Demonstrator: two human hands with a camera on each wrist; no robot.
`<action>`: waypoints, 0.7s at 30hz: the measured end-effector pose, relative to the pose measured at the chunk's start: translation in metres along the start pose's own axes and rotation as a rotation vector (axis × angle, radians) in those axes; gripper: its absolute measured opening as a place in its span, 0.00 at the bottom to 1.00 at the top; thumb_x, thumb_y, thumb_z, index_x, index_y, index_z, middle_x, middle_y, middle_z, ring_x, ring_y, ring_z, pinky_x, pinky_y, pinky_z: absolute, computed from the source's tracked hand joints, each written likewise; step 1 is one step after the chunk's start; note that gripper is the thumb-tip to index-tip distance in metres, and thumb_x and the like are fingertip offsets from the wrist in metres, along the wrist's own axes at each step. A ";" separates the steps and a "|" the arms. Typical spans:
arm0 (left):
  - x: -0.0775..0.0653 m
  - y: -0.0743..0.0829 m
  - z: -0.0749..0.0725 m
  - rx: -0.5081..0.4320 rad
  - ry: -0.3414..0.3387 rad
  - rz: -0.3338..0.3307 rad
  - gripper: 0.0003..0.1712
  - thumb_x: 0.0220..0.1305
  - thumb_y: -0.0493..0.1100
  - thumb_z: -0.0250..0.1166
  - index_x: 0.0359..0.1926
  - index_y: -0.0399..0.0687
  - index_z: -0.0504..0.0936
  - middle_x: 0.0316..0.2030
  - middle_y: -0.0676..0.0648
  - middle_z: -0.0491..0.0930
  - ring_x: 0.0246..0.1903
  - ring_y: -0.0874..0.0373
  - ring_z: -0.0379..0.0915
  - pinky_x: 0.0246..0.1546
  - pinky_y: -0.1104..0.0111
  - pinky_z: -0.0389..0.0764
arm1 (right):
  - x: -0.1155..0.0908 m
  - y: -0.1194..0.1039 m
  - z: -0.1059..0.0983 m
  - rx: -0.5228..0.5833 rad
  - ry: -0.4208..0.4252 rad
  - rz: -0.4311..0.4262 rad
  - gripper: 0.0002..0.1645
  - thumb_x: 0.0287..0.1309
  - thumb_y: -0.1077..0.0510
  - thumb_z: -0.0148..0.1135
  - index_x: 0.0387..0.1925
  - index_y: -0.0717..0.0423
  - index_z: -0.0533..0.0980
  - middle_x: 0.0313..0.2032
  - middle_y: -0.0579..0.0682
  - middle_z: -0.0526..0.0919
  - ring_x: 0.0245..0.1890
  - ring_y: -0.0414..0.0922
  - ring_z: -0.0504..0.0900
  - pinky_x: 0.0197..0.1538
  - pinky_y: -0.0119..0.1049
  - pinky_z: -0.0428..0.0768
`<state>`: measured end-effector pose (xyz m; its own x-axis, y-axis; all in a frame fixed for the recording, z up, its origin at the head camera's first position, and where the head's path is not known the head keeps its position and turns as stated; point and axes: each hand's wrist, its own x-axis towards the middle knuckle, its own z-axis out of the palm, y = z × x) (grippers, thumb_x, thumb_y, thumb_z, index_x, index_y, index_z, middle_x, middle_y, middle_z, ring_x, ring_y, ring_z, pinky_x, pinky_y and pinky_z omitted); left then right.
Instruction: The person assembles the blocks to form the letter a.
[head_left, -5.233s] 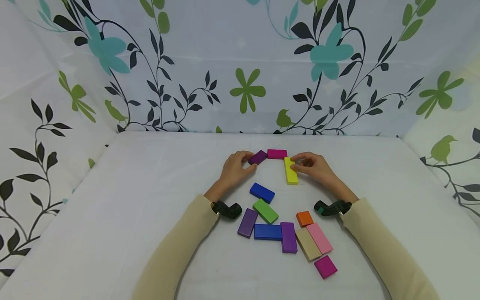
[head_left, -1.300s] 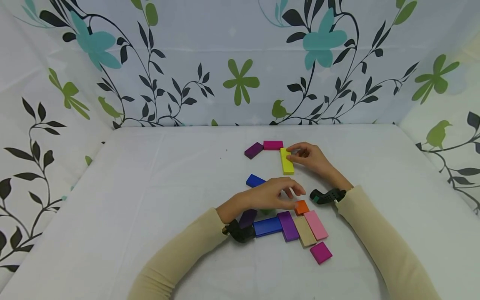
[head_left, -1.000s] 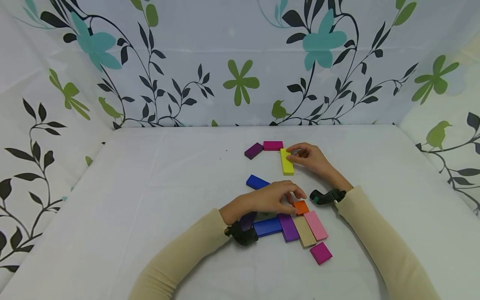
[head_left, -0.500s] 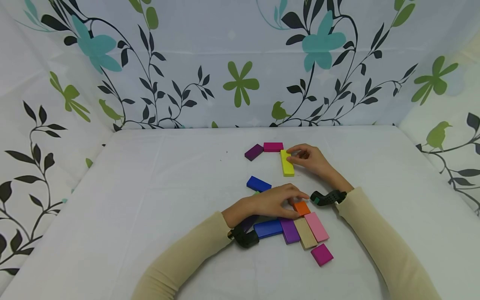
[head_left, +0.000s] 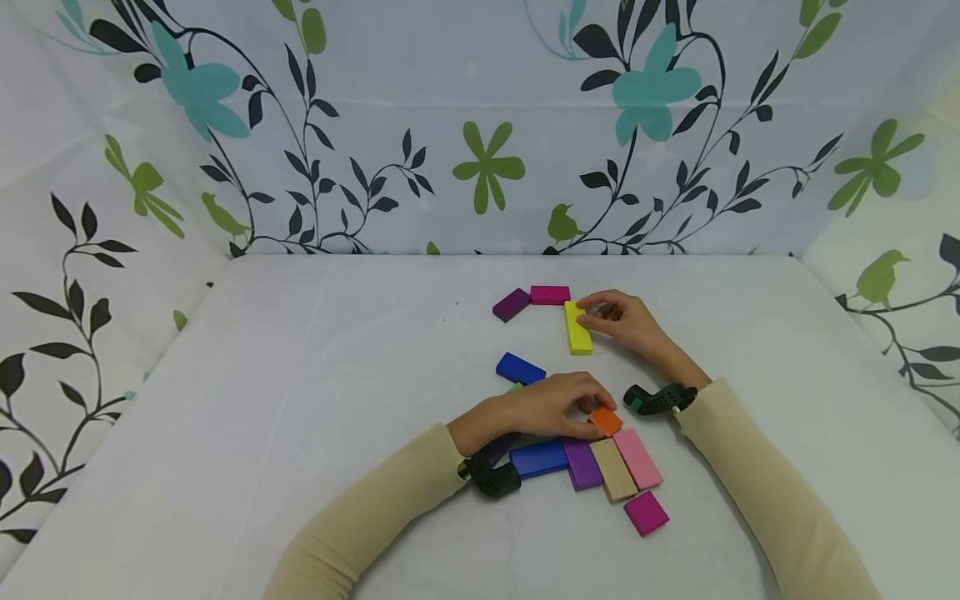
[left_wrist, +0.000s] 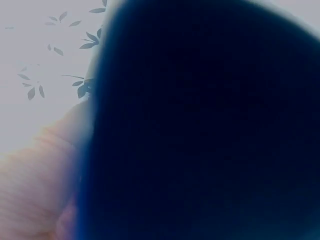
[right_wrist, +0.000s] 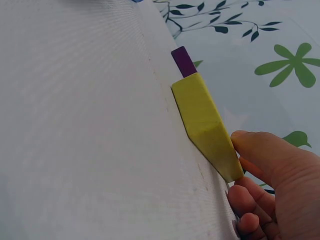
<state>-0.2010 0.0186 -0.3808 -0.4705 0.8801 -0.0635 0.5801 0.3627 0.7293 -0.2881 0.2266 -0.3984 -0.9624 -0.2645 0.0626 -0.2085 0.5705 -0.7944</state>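
Note:
My left hand (head_left: 551, 404) pinches a small orange block (head_left: 606, 421) between thumb and fingers. In the left wrist view a dark blurred shape covers most of the picture, and part of the hand (left_wrist: 40, 185) shows at lower left. The thumb and fingers of my right hand (head_left: 626, 321) hold the upper right side of a yellow block (head_left: 578, 333). In the right wrist view that hand (right_wrist: 280, 180) grips one end of the yellow block (right_wrist: 202, 115). A magenta block (head_left: 550, 295) touches the yellow one's top end, and a dark purple block (head_left: 512, 305) adjoins it.
Under or beside the left hand lie a blue block (head_left: 520, 368), a mostly hidden green block (head_left: 515, 387), another blue block (head_left: 539, 459) and a violet block (head_left: 582, 464). Tan (head_left: 613, 470), pink (head_left: 638, 459) and magenta (head_left: 646, 513) blocks lie nearer on the white table (head_left: 360, 350).
My left hand has gone from the dark purple block down to the orange block, which is now gripped and turned slightly. The right hand has stayed at the yellow block.

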 end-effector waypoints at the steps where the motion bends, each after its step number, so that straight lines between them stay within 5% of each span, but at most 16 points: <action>1: 0.000 0.000 0.000 0.001 0.003 0.006 0.20 0.66 0.42 0.64 0.58 0.44 0.76 0.56 0.46 0.74 0.48 0.64 0.71 0.51 0.80 0.70 | -0.003 -0.006 -0.001 -0.003 -0.001 0.000 0.23 0.63 0.54 0.64 0.56 0.60 0.77 0.51 0.61 0.76 0.40 0.50 0.70 0.39 0.32 0.68; 5: 0.001 0.000 0.000 0.004 0.018 0.023 0.19 0.66 0.41 0.65 0.56 0.43 0.78 0.53 0.46 0.75 0.47 0.63 0.72 0.50 0.80 0.70 | -0.011 -0.023 -0.002 -0.008 -0.009 0.002 0.22 0.64 0.57 0.63 0.56 0.64 0.76 0.51 0.64 0.76 0.40 0.52 0.70 0.40 0.32 0.69; 11: 0.003 -0.003 0.001 0.000 0.063 0.019 0.18 0.64 0.43 0.67 0.53 0.42 0.78 0.48 0.47 0.76 0.43 0.66 0.72 0.47 0.80 0.71 | -0.001 -0.001 0.000 0.008 -0.006 -0.002 0.23 0.63 0.53 0.64 0.56 0.60 0.77 0.50 0.60 0.76 0.39 0.50 0.70 0.38 0.32 0.68; 21: 0.002 -0.003 0.000 -0.064 0.141 0.026 0.19 0.62 0.43 0.69 0.52 0.42 0.78 0.47 0.47 0.76 0.41 0.65 0.73 0.44 0.79 0.73 | 0.001 0.004 0.000 0.008 -0.005 -0.007 0.23 0.62 0.51 0.65 0.56 0.57 0.78 0.49 0.58 0.77 0.38 0.49 0.70 0.37 0.31 0.68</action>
<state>-0.2039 0.0197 -0.3828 -0.5472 0.8356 0.0493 0.5519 0.3159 0.7718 -0.2900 0.2290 -0.4013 -0.9600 -0.2723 0.0656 -0.2141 0.5623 -0.7987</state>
